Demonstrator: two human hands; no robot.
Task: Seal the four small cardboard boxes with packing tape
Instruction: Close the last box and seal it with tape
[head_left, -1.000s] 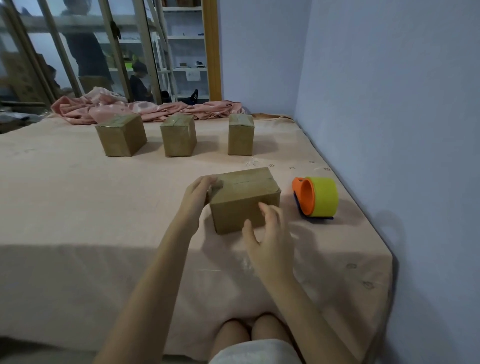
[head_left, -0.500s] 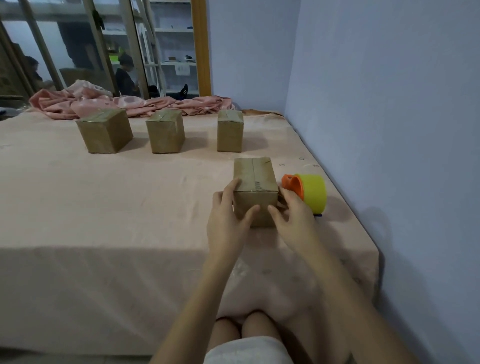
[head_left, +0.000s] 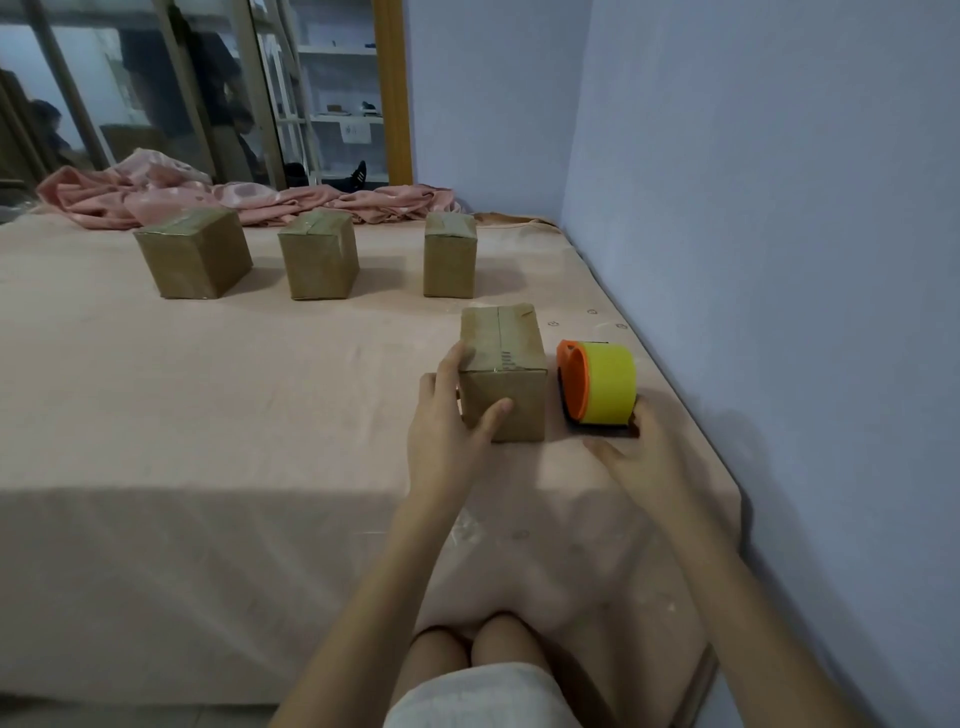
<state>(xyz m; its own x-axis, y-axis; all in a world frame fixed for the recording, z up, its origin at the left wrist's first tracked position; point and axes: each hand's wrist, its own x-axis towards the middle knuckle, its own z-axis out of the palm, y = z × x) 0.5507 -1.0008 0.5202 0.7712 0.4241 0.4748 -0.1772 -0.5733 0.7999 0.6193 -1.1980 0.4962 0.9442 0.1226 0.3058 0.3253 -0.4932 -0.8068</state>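
Both hands have split: my left hand (head_left: 447, 431) still grips the near box (head_left: 503, 374), while my right hand (head_left: 636, 457), fingers relaxed, has left it for the tape dispenser (head_left: 597, 387) just beside. Taping comes next; three boxes (head_left: 318, 254) wait behind.

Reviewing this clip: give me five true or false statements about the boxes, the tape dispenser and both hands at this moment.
1. Three cardboard boxes stand in a row at the back. True.
2. The left hand grips the near box. True.
3. The tape dispenser sits left of the near box. False: right of it.
4. The right hand lifts the dispenser. False: it rests on the bed.
5. The tape roll is yellow. True.
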